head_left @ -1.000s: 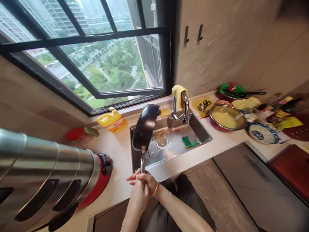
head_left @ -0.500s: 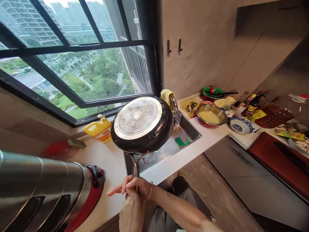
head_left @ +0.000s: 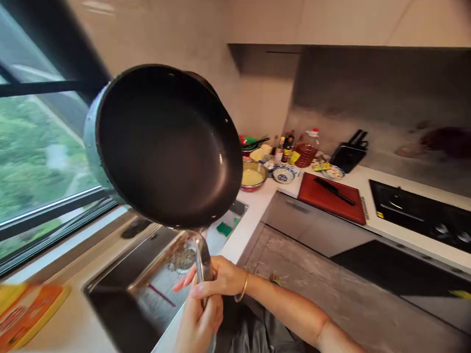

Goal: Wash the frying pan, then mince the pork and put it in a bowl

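A black frying pan [head_left: 165, 147] is held up above the sink [head_left: 110, 289], its dark inner face turned toward me. Both hands grip its metal handle [head_left: 202, 257]. My left hand [head_left: 200, 314] wraps the lower part with closed fingers. My right hand [head_left: 222, 279], with a gold bangle [head_left: 243, 284] at the wrist, closes around the handle just above it, some fingertips sticking out to the left. In the sink lie a thin red stick [head_left: 162, 295] and a green sponge [head_left: 223, 229].
Left of the sink lies a yellow-orange container [head_left: 33, 314], blurred. On the right counter are a metal bowl [head_left: 253, 175], a patterned bowl [head_left: 284, 174], bottles [head_left: 287, 149], a knife [head_left: 334, 191] on a red cutting board [head_left: 311, 189], a knife block [head_left: 349, 156] and a hob [head_left: 415, 211].
The pan has turned from showing its underside to showing its inside. My view has swung right, bringing the hob and knife block into sight. Both hands have kept their hold on the handle.
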Tool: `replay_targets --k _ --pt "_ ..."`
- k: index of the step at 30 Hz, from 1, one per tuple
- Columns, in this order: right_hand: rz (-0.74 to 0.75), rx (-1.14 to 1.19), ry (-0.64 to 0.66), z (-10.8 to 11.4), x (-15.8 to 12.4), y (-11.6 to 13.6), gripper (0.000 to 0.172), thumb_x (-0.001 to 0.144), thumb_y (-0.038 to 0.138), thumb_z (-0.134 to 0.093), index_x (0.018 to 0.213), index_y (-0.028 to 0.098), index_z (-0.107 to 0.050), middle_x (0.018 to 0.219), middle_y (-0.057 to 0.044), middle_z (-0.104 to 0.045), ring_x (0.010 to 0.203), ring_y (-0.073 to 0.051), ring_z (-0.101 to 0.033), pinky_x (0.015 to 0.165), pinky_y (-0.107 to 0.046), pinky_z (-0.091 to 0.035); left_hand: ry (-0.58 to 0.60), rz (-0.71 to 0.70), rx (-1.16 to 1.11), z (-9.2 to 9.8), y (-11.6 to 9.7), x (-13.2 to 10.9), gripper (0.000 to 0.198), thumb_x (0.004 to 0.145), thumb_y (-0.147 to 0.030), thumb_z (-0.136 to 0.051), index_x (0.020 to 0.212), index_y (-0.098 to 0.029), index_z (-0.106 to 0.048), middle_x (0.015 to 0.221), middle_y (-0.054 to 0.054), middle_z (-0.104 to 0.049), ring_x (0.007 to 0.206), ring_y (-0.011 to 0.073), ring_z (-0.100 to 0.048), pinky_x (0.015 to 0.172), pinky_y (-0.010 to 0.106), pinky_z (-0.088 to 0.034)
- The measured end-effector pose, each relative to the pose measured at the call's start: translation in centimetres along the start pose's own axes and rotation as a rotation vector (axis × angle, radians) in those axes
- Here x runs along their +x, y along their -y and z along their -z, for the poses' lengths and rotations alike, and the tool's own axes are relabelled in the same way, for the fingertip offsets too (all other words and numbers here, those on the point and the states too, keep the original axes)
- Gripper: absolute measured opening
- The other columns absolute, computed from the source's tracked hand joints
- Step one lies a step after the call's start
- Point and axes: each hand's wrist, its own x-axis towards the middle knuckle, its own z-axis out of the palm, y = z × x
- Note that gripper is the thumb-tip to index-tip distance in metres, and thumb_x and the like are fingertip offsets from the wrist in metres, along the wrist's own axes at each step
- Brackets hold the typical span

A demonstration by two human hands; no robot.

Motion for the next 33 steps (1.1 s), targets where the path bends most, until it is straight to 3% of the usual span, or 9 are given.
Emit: replay_targets --k 3,7,10,13,17,21,25,29,33 --pt "0.050 -0.072 -0.328 3.5 -5.6 2.9 0.035 0.069 0.042 -0.070 0.089 0.014 -0.063 0.097 -0.007 -0.069 0.090 -0.018 -0.062 0.082 -0.031 -0.045 0.208 -0.105 -0.157 -5.9 -2.3 3.2 0.035 0.075 -0.054 -0.048 0.068 -0.024 -0.032 0.037 -0.008 -0.032 0.030 0.0091 -0.033 0.033 0.023 -0.030" --pt "0.091 -0.098 -0.755 8.2 -15.1 5.6 0.038 0.068 0.043 -0.071 0.090 0.014 -0.061 0.096 -0.008 -0.069 0.075 -0.014 -0.061 0.074 -0.029 -0.046 0.523 -0.062 -0.304 -16.5 -4.4 6.6 0.036 0.077 -0.052 -0.052 0.072 -0.022 -0.033 0.036 -0.011 -0.034 0.026 0.0074 -0.033 0.030 0.020 -0.029" --pt "0.095 -0.090 -0.998 12.2 -23.6 6.9 0.038 0.071 0.046 -0.069 0.090 0.015 -0.061 0.088 -0.005 -0.068 0.064 -0.010 -0.058 0.063 -0.024 -0.045 0.691 0.013 -0.382 -26.1 -5.6 7.9 0.036 0.073 -0.049 -0.058 0.082 -0.021 -0.036 0.039 -0.012 -0.037 0.025 0.0060 -0.032 0.028 0.017 -0.027" --pt "0.018 -0.136 -1.194 16.6 -33.0 8.0 0.043 0.075 0.053 -0.062 0.090 0.013 -0.065 0.068 -0.001 -0.062 0.049 -0.007 -0.049 0.044 -0.019 -0.036 0.818 0.093 -0.455 -36.8 -6.4 8.4 0.041 0.069 -0.046 -0.063 0.088 -0.022 -0.037 0.044 -0.013 -0.040 0.026 0.0045 -0.032 0.029 0.017 -0.028" --pt "-0.050 -0.141 -1.399 23.1 -45.4 10.0 0.045 0.071 0.056 -0.064 0.082 0.012 -0.067 0.060 0.000 -0.059 0.037 -0.003 -0.036 0.034 -0.017 -0.024 0.936 0.205 -0.506 -51.5 -7.0 9.1 0.036 0.067 -0.043 -0.063 0.077 -0.022 -0.035 0.039 -0.012 -0.036 0.026 0.0043 -0.031 0.029 0.015 -0.025" --pt "-0.062 -0.113 -1.521 29.4 -55.7 13.5 0.040 0.068 0.051 -0.066 0.075 0.012 -0.064 0.061 -0.001 -0.062 0.035 -0.002 -0.038 0.033 -0.016 -0.027 1.013 0.200 -0.521 -64.4 -9.0 10.1 0.030 0.067 -0.042 -0.059 0.069 -0.022 -0.036 0.036 -0.011 -0.035 0.026 0.0049 -0.031 0.030 0.016 -0.024" --pt "-0.098 -0.079 -1.567 35.7 -63.3 16.9 0.037 0.068 0.049 -0.063 0.077 0.013 -0.061 0.045 0.005 -0.051 0.028 -0.003 -0.034 0.029 -0.016 -0.027 1.051 0.188 -0.520 -74.7 -11.9 12.2 0.028 0.064 -0.040 -0.058 0.064 -0.021 -0.037 0.035 -0.010 -0.036 0.027 0.0050 -0.032 0.031 0.017 -0.026" --pt "-0.111 -0.052 -1.589 42.4 -68.4 19.2 0.036 0.070 0.049 -0.060 0.080 0.015 -0.059 0.038 0.009 -0.043 0.023 -0.005 -0.034 0.024 -0.016 -0.025 1.080 0.166 -0.501 -82.8 -13.9 15.9 0.024 0.063 -0.035 -0.057 0.062 -0.020 -0.038 0.036 -0.009 -0.039 0.029 0.0060 -0.037 0.033 0.018 -0.029" --pt "-0.095 -0.071 -1.597 48.4 -71.7 20.4 0.030 0.071 0.046 -0.059 0.074 0.016 -0.057 0.037 0.008 -0.044 0.024 -0.006 -0.036 0.025 -0.017 -0.028 1.098 0.139 -0.476 -88.9 -14.5 19.9 0.021 0.064 -0.034 -0.055 0.062 -0.020 -0.039 0.037 -0.007 -0.042 0.030 0.0076 -0.041 0.035 0.018 -0.031"
